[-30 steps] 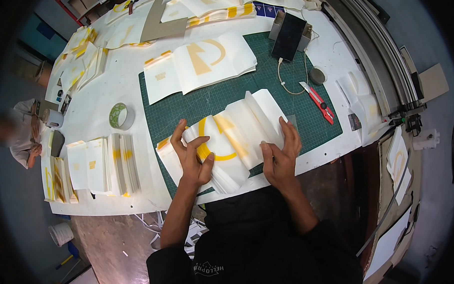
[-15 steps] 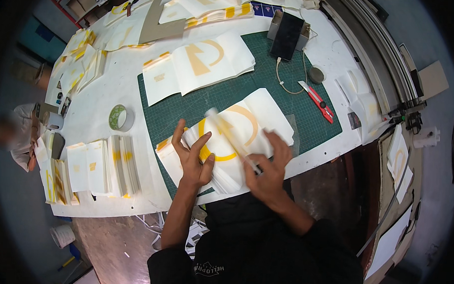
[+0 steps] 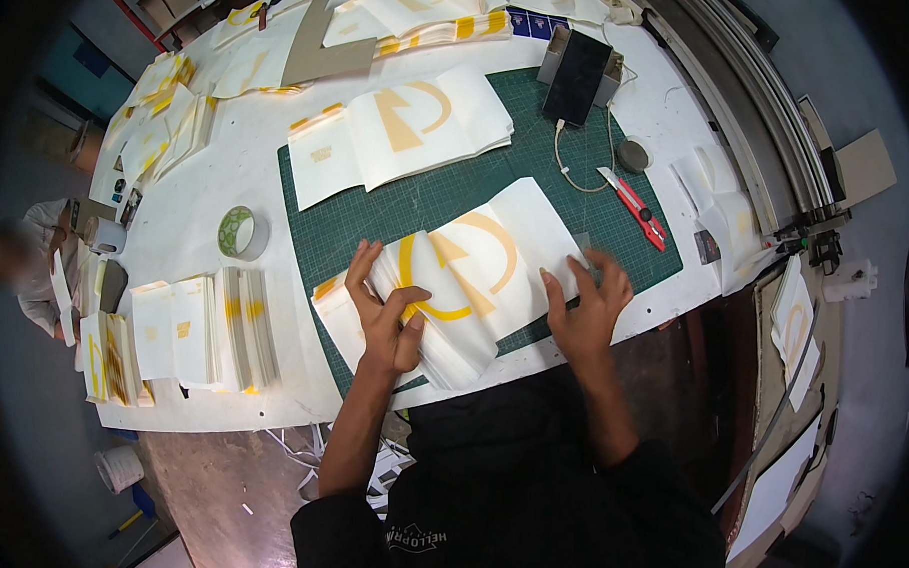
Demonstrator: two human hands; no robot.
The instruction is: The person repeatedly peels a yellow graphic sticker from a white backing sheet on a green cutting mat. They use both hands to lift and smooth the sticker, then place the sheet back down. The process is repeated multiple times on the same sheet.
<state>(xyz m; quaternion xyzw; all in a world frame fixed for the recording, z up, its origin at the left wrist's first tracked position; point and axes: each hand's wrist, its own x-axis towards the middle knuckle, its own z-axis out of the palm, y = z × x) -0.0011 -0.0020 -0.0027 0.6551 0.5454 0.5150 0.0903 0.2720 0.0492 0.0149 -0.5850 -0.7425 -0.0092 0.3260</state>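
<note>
The left hand, fingers spread, is laid over the curled left part of the yellow-printed sheets, which are fanned out on the green cutting mat at the near edge of the counter; light, even pressure is best applied there so that nothing slips or creases. By the sheets' right edge, the right hand is held with thumb and fingers parted; leaves are best lifted singly, well clear of the red utility knife.
</note>
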